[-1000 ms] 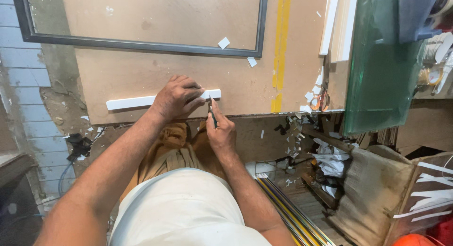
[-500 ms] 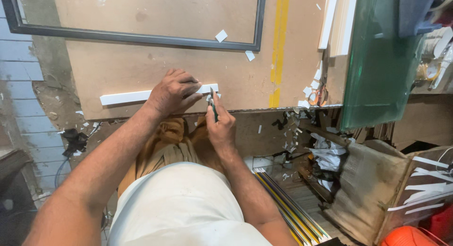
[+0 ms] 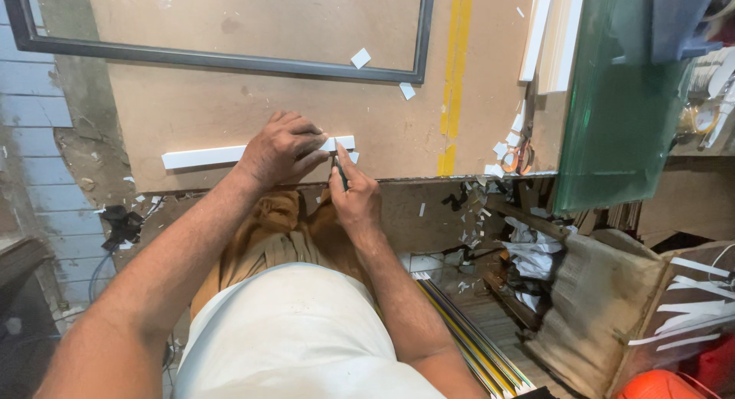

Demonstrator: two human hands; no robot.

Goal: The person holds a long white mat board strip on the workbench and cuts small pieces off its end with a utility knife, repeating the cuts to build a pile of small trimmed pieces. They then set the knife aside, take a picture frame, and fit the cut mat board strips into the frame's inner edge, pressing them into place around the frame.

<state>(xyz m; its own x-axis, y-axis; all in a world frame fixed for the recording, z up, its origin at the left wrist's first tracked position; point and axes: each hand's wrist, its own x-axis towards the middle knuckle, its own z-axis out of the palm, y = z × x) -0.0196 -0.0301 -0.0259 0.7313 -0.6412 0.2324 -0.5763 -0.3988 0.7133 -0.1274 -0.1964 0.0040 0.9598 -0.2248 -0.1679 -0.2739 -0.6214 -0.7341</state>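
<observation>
A long white strip point(image 3: 200, 155) lies flat near the front edge of a brown board tabletop point(image 3: 191, 108). My left hand point(image 3: 285, 148) presses down on the strip close to its right end, fingers spread over it. My right hand point(image 3: 354, 196) is just below that end and grips a thin dark cutting tool point(image 3: 339, 169), its tip against the strip beside my left fingers. The strip's right tip point(image 3: 348, 142) shows past my fingers.
A dark rectangular frame point(image 3: 230, 60) lies further back on the board. A yellow line point(image 3: 455, 70) crosses the board. White offcuts point(image 3: 505, 146) litter the right edge. A green glass sheet point(image 3: 624, 100) stands at right, with white strips point(image 3: 547, 31) and a sack point(image 3: 597, 307) nearby.
The view has shifted slightly. Both hands stay at the strip's right end, and the tool remains against it.
</observation>
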